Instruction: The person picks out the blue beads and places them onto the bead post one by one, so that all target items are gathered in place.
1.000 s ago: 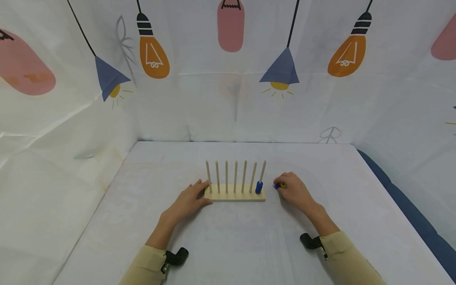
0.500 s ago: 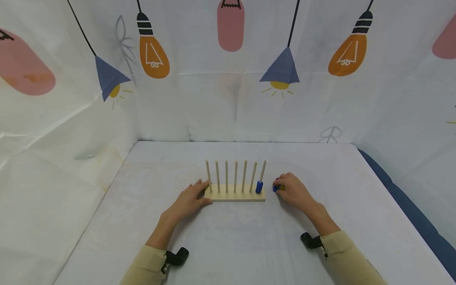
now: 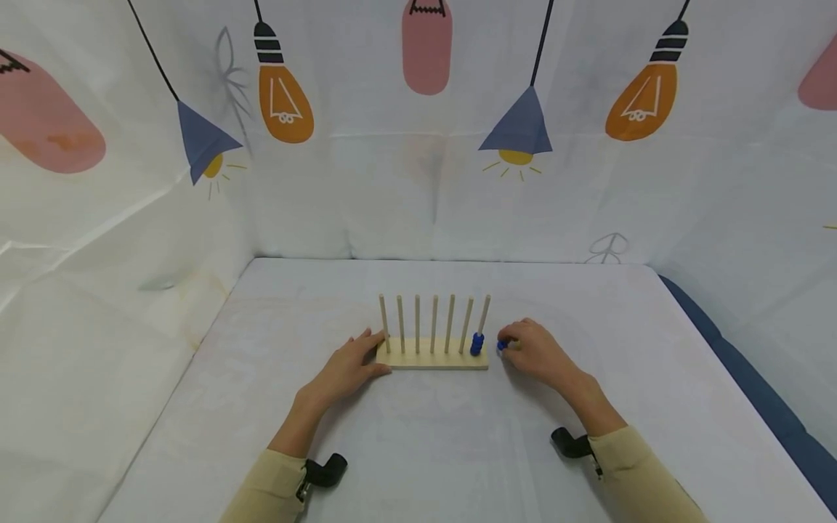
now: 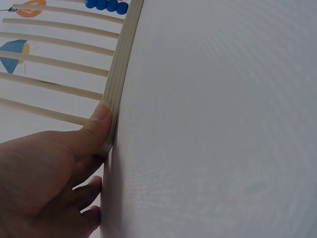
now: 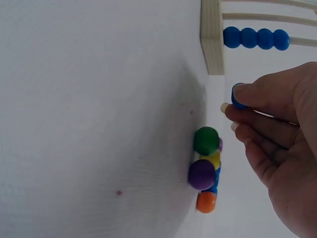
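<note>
A pale wooden bead stand (image 3: 431,361) with several upright pegs is on the table. My left hand (image 3: 349,368) holds its left end, thumb on the front edge of the base; in the left wrist view the thumb (image 4: 99,121) presses that edge. Several blue beads (image 5: 256,38) are stacked on the rightmost peg. Just right of the stand, my right hand (image 3: 538,352) pinches one blue bead (image 5: 238,97) between thumb and fingers. In the right wrist view, loose green (image 5: 206,141), purple (image 5: 201,174) and orange beads (image 5: 206,202) lie close by the hand, with yellow and blue ones partly hidden behind.
The white table (image 3: 418,450) extends on all sides of the stand. A printed white cloth (image 3: 366,196) hangs behind it and along the sides. Dark blue padding (image 3: 739,363) shows beyond the right table edge. A black wrist camera (image 3: 327,471) sits at each sleeve.
My right hand has shifted slightly left toward the stand, with a blue bead now pinched at its fingertips. My left hand keeps its hold on the stand's left end.
</note>
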`<state>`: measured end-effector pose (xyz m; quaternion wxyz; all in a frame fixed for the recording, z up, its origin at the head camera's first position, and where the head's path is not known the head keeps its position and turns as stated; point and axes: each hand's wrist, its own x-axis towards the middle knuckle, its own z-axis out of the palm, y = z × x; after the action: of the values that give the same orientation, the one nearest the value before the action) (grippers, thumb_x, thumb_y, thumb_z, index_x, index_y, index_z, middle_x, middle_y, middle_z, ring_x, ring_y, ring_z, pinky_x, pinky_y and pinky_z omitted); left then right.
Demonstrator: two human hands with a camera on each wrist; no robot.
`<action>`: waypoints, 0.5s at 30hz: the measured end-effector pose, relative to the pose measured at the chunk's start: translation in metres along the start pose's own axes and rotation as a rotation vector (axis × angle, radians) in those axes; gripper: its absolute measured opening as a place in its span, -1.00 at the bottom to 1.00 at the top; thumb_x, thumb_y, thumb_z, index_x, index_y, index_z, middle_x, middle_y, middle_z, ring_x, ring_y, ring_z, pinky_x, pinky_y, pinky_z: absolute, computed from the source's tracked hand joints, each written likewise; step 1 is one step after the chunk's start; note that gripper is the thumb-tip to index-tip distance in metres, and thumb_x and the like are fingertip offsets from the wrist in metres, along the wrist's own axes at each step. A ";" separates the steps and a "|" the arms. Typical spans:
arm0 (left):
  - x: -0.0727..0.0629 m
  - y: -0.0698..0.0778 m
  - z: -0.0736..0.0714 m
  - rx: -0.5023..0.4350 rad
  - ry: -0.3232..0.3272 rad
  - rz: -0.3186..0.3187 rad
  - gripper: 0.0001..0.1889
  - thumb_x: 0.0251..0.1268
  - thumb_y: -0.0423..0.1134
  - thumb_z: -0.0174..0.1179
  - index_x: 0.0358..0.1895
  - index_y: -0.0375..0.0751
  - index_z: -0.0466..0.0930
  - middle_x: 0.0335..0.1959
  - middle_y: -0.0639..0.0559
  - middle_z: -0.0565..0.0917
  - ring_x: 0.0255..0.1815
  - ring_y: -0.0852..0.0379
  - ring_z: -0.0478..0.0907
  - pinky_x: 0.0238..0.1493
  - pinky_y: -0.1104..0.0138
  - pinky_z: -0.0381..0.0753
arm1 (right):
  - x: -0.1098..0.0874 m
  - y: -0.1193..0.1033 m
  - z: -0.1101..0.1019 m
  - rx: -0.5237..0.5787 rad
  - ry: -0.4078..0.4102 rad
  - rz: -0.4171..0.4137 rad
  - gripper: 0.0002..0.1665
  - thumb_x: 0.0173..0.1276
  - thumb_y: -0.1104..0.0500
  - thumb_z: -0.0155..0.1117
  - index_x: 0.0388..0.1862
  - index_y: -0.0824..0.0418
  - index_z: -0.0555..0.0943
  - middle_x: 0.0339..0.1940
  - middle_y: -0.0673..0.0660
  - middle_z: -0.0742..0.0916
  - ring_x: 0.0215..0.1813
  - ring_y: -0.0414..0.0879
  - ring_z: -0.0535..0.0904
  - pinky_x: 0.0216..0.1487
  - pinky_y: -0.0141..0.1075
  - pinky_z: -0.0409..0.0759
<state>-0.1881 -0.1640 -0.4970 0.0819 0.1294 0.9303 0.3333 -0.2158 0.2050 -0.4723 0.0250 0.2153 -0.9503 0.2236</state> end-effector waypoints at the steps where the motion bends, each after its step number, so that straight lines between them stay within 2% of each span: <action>1: 0.000 0.000 0.000 -0.001 0.001 -0.002 -0.24 0.28 0.01 0.32 0.51 -0.08 0.27 0.55 -0.13 0.27 0.62 -0.10 0.07 0.64 -0.05 0.01 | 0.000 -0.002 -0.002 0.008 -0.003 0.001 -0.74 0.15 0.36 0.37 -0.13 0.28 0.74 -0.23 0.10 0.79 -0.10 -0.02 0.61 -0.06 -0.07 0.66; 6: 0.001 -0.001 0.001 -0.006 0.001 -0.010 -0.24 0.28 0.02 0.32 0.52 -0.06 0.26 0.55 -0.12 0.26 0.63 -0.09 0.07 0.64 -0.06 0.01 | 0.000 -0.011 -0.009 0.051 0.002 -0.013 -0.72 0.20 0.37 0.37 -0.07 0.29 0.73 -0.18 0.11 0.79 -0.08 0.00 0.64 -0.04 -0.05 0.68; 15: 0.002 -0.001 0.000 -0.002 -0.005 -0.002 -0.24 0.28 0.02 0.32 0.51 -0.06 0.27 0.55 -0.12 0.27 0.63 -0.09 0.07 0.64 -0.04 0.00 | 0.000 -0.014 -0.017 0.144 0.070 -0.053 -0.72 0.24 0.34 0.39 -0.04 0.29 0.72 -0.14 0.13 0.78 -0.09 0.04 0.65 -0.05 0.01 0.70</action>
<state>-0.1899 -0.1643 -0.4975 0.0846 0.1293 0.9299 0.3338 -0.2111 0.2006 -0.4511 0.0485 0.2337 -0.9242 0.2982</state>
